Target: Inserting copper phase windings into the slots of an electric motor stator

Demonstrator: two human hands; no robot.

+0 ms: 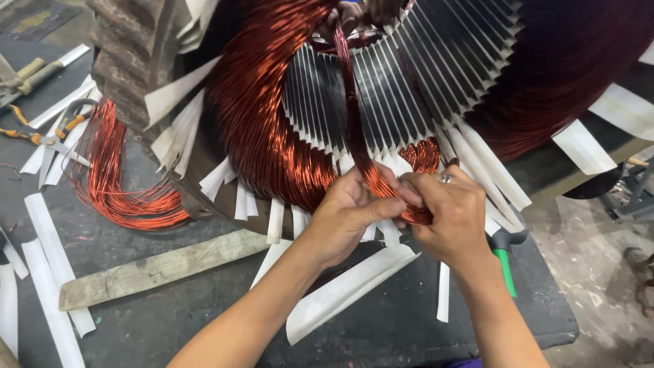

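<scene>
A large motor stator lies on its side on a dark workbench, its slotted steel core facing me. A bundle of copper wire runs down through the bore to the front edge. My left hand and my right hand both pinch the lower end of this bundle at the slot mouths. Thick copper coils wrap the left end of the stator. White insulation paper strips stick out of the slots. Another person's fingers touch the wire at the far end.
A loose copper coil lies at left beside pliers. A wooden bar and white paper strips rest on the bench. A green-handled tool lies by my right wrist. The bench edge drops to concrete floor at right.
</scene>
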